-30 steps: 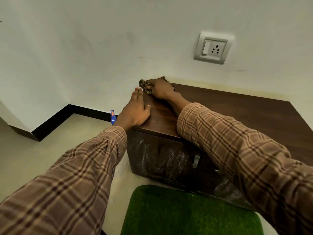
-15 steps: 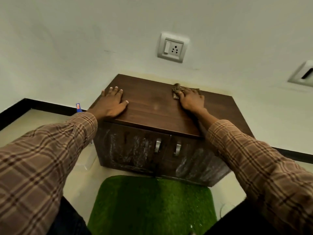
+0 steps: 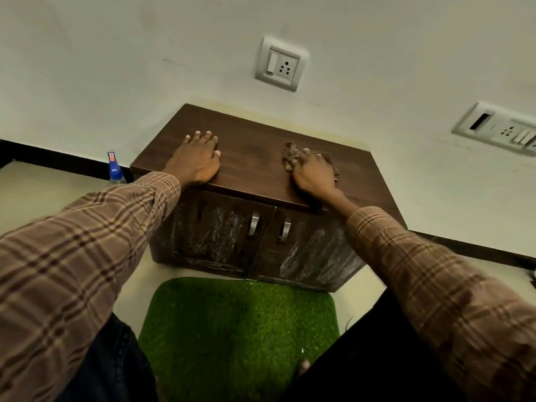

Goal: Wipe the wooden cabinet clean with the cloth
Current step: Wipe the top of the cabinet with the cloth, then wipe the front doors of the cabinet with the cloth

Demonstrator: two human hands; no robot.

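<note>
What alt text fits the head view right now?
A person's right hand presses a cloth onto a dark wooden cabinet top while the left hand rests flat beside it. Smeared doors and a green mat lie below.

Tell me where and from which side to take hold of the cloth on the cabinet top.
The cloth lies bunched and nearly flat on the cabinet top, mostly under the right hand. Probably best taken from above: press down and gather the crumpled far-left bunch that sticks out past the fingers. Nothing rigid offers a side grip, and the top gives support.
</note>
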